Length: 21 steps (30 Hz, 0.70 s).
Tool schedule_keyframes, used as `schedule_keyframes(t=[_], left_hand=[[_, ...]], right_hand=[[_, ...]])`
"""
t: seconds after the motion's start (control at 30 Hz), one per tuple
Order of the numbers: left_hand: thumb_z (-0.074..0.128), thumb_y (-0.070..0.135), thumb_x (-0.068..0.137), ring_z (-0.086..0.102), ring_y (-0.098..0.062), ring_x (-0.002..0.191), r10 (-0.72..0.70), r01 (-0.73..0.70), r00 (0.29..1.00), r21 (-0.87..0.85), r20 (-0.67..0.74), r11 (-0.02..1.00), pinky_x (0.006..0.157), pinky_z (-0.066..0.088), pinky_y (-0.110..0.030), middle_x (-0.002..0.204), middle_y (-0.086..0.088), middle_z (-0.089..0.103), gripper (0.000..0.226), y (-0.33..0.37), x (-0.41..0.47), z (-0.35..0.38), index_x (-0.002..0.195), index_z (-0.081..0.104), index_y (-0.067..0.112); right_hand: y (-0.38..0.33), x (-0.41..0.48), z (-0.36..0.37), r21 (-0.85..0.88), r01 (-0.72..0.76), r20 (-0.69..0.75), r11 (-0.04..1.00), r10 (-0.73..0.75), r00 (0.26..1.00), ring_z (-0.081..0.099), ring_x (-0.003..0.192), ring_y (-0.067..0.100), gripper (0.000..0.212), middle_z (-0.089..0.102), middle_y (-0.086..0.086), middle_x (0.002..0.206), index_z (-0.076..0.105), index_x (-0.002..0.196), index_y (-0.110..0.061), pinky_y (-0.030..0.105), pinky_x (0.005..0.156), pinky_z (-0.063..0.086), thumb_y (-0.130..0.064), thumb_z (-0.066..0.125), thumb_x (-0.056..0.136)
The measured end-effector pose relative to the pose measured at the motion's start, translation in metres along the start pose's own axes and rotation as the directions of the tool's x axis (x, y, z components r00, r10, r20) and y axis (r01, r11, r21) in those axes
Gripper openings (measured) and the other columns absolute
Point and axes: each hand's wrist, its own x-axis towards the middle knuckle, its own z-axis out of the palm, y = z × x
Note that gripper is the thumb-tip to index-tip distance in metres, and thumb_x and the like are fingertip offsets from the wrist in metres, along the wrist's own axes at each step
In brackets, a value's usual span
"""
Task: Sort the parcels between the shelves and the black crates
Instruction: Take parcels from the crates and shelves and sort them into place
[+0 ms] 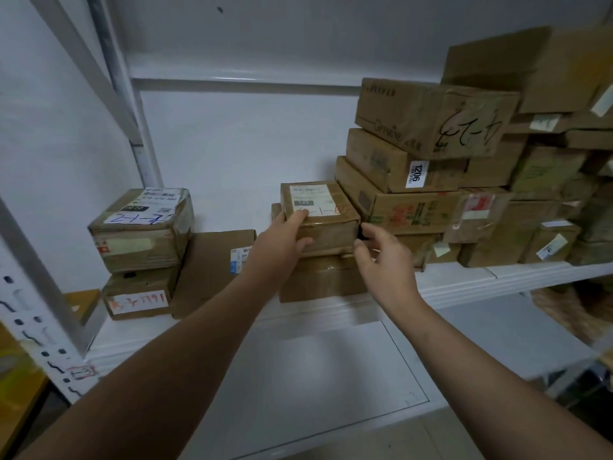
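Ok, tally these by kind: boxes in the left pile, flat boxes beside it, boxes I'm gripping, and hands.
Left-pile boxes: 2, upper box and lower box
Flat box: 1
Gripped box: 1, in the left hand
Hands: 2, counting the right hand
Total: 6

A plain white wall [238,144] backs the white metal shelf [497,277]; a slotted upright [43,353] stands at its left front corner; pale floor [431,439] lies below.
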Motion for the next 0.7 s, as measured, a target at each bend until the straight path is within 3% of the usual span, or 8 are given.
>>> schedule_keyframes(t=[0.17, 0.23, 0.37, 0.47, 0.57, 0.63, 0.7], left_hand=[[0.054, 0.024, 0.096, 0.042, -0.018, 0.129, -0.047, 0.024, 0.99, -0.162, -0.137, 0.986, 0.101, 0.038, -0.029, 0.146, -0.003, 0.04, 0.051, -0.002, -0.018, 0.0, 0.143, 0.037, 0.018], [0.056, 0.02, 0.095, 0.043, -0.018, 0.129, -0.027, -0.014, 0.979, -0.202, -0.2, 0.979, 0.101, 0.04, -0.028, 0.148, -0.003, 0.038, 0.05, -0.005, -0.026, -0.002, 0.142, 0.039, 0.017], [0.061, 0.015, 0.091, 0.042, -0.02, 0.131, 0.04, -0.141, 0.947, -0.301, -0.319, 0.943, 0.104, 0.044, -0.033, 0.147, -0.008, 0.037, 0.045, -0.016, -0.042, -0.003, 0.134, 0.049, 0.015], [0.053, 0.036, 0.09, 0.046, -0.014, 0.127, -0.001, -0.201, 0.925, -0.491, -0.38, 0.848, 0.097, 0.048, -0.028, 0.142, -0.008, 0.043, 0.027, -0.016, -0.053, -0.012, 0.116, 0.051, 0.026], [0.051, 0.027, 0.093, 0.055, -0.019, 0.121, -0.12, -0.205, 0.925, -0.738, -0.361, 0.643, 0.091, 0.052, -0.033, 0.137, -0.011, 0.049, 0.017, -0.009, -0.058, -0.027, 0.106, 0.041, 0.027], [0.052, 0.014, 0.096, 0.055, -0.019, 0.121, -0.192, -0.171, 0.92, -0.789, -0.342, 0.59, 0.092, 0.053, -0.032, 0.136, -0.005, 0.049, 0.027, -0.01, -0.059, -0.039, 0.117, 0.038, 0.024], [0.053, 0.009, 0.095, 0.052, -0.015, 0.124, -0.183, -0.102, 0.946, -0.778, -0.269, 0.619, 0.097, 0.05, -0.03, 0.144, -0.002, 0.042, 0.051, -0.013, -0.06, -0.052, 0.14, 0.032, 0.018]], right_hand=[[-0.012, 0.003, 0.005, 0.102, -0.027, 0.063, 0.994, 0.021, 0.998, 0.056, 0.109, 0.011, 0.044, 0.061, -0.002, 0.121, 0.05, 0.136, -0.014, 0.026, 0.094, 0.045, -0.032, 0.053, 0.096], [-0.018, 0.005, 0.008, 0.205, -0.046, 0.063, 0.978, 0.034, 0.997, 0.055, 0.103, 0.005, 0.039, 0.06, -0.01, 0.113, 0.054, 0.131, -0.021, 0.025, 0.091, 0.045, -0.038, 0.051, 0.096], [-0.023, 0.009, 0.016, 0.325, -0.055, 0.048, 0.944, 0.041, 0.998, 0.056, 0.1, 0.005, 0.031, 0.058, -0.003, 0.112, 0.055, 0.117, -0.021, 0.017, 0.081, 0.044, -0.04, 0.055, 0.093], [-0.029, 0.006, 0.025, 0.414, -0.069, 0.076, 0.908, 0.041, 0.996, 0.056, 0.082, -0.01, 0.026, 0.06, -0.012, 0.094, 0.048, 0.109, -0.021, 0.018, 0.077, 0.046, -0.034, 0.062, 0.091], [-0.031, 0.0, 0.034, 0.455, -0.071, 0.07, 0.888, 0.044, 0.997, 0.058, 0.084, -0.013, 0.025, 0.062, -0.023, 0.087, 0.044, 0.102, -0.034, 0.03, 0.084, 0.048, -0.039, 0.064, 0.087], [-0.035, -0.004, 0.037, 0.538, -0.055, 0.07, 0.841, 0.021, 0.997, 0.061, 0.098, -0.003, 0.028, 0.063, -0.018, 0.101, 0.041, 0.107, -0.035, 0.028, 0.085, 0.05, -0.032, 0.063, 0.089], [-0.039, -0.007, 0.037, 0.603, -0.042, 0.083, 0.796, -0.01, 0.996, 0.058, 0.109, 0.004, 0.042, 0.057, -0.012, 0.116, 0.035, 0.122, -0.036, 0.024, 0.088, 0.05, -0.02, 0.06, 0.093]])
